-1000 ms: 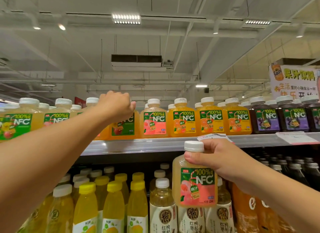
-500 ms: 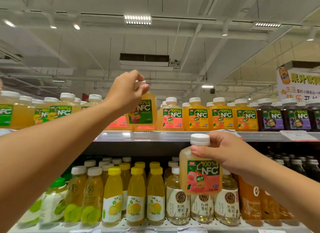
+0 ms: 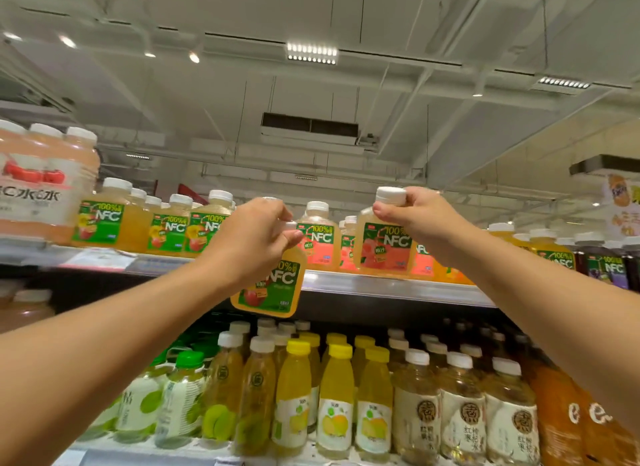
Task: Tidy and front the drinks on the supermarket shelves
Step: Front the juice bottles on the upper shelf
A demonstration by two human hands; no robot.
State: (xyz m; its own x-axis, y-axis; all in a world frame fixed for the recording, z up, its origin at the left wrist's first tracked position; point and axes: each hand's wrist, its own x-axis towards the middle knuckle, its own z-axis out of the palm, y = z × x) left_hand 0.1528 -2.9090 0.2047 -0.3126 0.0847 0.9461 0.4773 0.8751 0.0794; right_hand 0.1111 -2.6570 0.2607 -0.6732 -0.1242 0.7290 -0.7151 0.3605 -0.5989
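Observation:
My left hand (image 3: 254,238) grips the cap of an apple NFC juice bottle (image 3: 273,289) with a green label, and the bottle hangs in front of the top shelf's edge (image 3: 381,287). My right hand (image 3: 412,219) pinches the white cap of a peach NFC bottle (image 3: 382,247) with a pink label, which stands at the front of the top shelf beside another peach bottle (image 3: 317,238). Green-label NFC bottles (image 3: 169,228) line the shelf to the left.
A shrink-wrapped pack of pale pink drinks (image 3: 41,185) sits at the far left of the top shelf. Dark grape NFC bottles (image 3: 609,261) stand at the right. The lower shelf holds yellow-cap juice (image 3: 337,399), white-cap tea bottles (image 3: 460,410) and orange bottles (image 3: 571,417).
My left hand has lifted the apple bottle off the top shelf and brought it down and forward. My right hand has raised the peach bottle from below up onto the top shelf.

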